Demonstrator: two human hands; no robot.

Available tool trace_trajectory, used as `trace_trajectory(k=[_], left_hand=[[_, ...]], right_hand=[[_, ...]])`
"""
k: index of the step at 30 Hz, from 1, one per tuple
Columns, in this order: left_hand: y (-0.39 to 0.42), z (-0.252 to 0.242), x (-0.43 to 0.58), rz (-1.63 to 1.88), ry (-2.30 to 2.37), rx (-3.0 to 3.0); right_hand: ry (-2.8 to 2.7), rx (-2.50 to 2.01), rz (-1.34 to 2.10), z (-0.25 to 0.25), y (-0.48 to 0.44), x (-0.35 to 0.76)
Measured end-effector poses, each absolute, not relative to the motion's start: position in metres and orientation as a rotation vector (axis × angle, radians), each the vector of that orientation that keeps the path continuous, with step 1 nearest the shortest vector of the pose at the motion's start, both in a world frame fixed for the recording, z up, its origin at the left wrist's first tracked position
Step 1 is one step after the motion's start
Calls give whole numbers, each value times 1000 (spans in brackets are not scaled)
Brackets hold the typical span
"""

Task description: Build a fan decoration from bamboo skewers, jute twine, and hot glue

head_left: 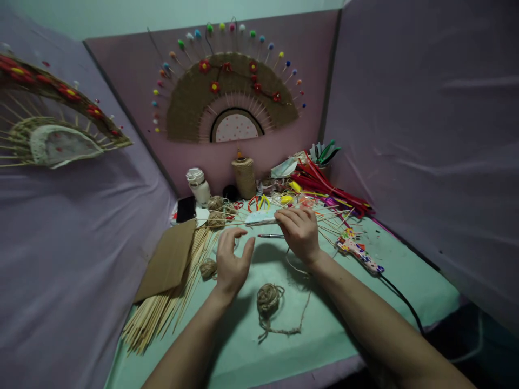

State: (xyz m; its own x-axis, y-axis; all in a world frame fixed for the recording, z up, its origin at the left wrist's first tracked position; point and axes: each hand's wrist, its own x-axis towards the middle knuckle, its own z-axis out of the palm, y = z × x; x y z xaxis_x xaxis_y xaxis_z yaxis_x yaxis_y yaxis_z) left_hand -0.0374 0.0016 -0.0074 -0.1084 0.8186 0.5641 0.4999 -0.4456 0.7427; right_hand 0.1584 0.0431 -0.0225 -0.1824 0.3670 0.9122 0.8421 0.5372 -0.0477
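Observation:
My right hand is closed at the right end of a pale half-round piece, which is seen nearly edge-on above the table. Thin sticks spread out from this piece to both sides. A length of twine hangs below my right hand. My left hand is apart from the piece, its thumb and fingers spread with nothing between them. Nearer me lies a loose ball of jute twine, its tail trailing right. A slim pen-like tool shows between the hands.
Bamboo sticks and cardboard lie left. A flowered glue gun with a black cord rests right. Behind stand a twine spool, a white jar and red stems. A decorated fan hangs on the back panel.

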Motion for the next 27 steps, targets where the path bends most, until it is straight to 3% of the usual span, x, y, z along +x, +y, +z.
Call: trace_trajectory(k=[5,9,27], left_hand=[[4,-13,-29,1234,923,715],[22,-7,-18,1214,685,310],[17,-37,-9,1440,759,358]], right_hand=[[-1820,-964,-561,-30,39,152],[-1894,-931,-505,-36,35,145],[-1957,-1142,194,-49,26,123]])
